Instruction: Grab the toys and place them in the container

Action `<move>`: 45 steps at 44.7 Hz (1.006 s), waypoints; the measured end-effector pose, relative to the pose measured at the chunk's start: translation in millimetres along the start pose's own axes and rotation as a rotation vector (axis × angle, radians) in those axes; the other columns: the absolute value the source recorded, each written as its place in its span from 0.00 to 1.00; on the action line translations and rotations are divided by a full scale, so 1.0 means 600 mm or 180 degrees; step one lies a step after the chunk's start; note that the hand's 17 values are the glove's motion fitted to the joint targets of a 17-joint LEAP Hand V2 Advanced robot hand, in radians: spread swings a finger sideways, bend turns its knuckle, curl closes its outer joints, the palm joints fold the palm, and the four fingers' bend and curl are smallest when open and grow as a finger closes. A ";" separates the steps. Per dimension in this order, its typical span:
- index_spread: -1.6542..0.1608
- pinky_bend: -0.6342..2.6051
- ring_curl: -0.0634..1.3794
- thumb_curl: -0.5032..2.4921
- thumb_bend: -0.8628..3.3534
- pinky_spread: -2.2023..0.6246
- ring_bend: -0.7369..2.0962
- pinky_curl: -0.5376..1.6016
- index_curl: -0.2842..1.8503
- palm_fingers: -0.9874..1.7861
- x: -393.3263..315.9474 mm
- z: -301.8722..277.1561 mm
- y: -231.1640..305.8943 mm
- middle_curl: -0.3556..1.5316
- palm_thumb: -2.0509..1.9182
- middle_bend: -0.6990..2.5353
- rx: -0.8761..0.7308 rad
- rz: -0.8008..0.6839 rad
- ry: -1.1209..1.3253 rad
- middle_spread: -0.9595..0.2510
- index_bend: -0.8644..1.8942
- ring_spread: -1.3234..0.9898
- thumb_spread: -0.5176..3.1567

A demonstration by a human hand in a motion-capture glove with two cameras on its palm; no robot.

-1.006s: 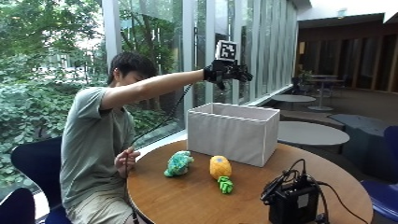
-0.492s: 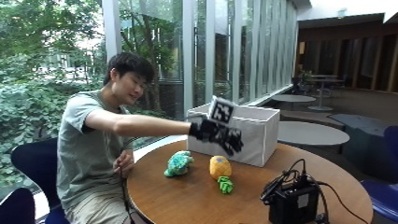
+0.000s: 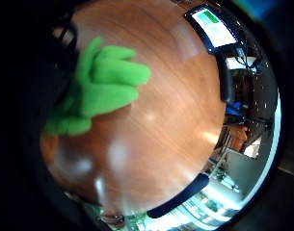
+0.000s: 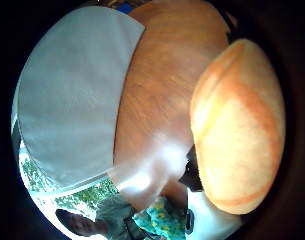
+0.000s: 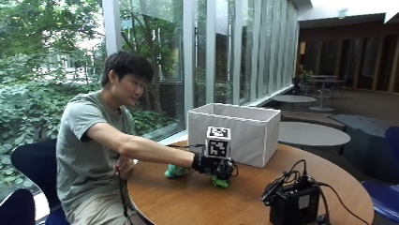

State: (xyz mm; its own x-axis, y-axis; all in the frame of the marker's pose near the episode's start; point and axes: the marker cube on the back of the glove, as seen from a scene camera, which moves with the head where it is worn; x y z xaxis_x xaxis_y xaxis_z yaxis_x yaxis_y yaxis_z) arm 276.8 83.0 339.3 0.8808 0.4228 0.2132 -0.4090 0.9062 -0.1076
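Observation:
My gloved right hand [image 5: 215, 165] is down at the round wooden table [image 5: 187, 201], right over the orange toy, which it hides in the outside view. The thumb side palm view shows that orange striped toy [image 4: 237, 125] very close to the palm. A bright green plush toy [image 5: 219, 183] lies on the table just under the hand, and it shows again as the green toy [image 3: 103, 86] in the little finger side view. A teal-green toy [image 5: 176, 171] lies beside the forearm. Just behind the hand stands the white fabric container [image 5: 233, 133], open at the top.
A black device with cables [image 5: 293, 204] stands on the near right part of the table. The person's bare left hand [image 5: 123, 166] rests at the table's left edge. Glass windows run behind the container.
The hand has come down from above the container to the table and now sits over the orange toy. The toys and the container have not moved.

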 end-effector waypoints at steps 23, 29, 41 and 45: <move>0.74 0.55 0.51 0.44 0.24 0.64 0.72 0.52 0.41 0.73 -0.035 -0.375 0.019 0.63 0.67 0.52 0.0781 0.0460 -0.0083 0.58 0.59 0.41 0.29; 0.73 0.56 0.53 0.45 0.24 0.64 0.73 0.54 0.44 0.71 -0.160 -0.488 0.059 0.65 0.67 0.54 0.1005 -0.0421 0.0295 0.58 0.60 0.41 0.28; 0.73 0.58 0.55 0.48 0.23 0.63 0.76 0.57 0.50 0.68 -0.370 -0.537 0.041 0.68 0.67 0.55 0.1075 -0.0661 0.0970 0.58 0.61 0.41 0.26; 0.73 0.58 0.55 0.48 0.23 0.63 0.76 0.58 0.52 0.68 -0.446 -0.524 0.022 0.69 0.67 0.56 0.1043 -0.0832 0.0828 0.58 0.61 0.41 0.25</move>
State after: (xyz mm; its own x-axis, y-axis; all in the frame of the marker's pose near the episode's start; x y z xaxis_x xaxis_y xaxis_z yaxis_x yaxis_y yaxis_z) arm 110.5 -20.5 -24.7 0.9772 0.2030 -0.0616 -0.1832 0.9540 0.2371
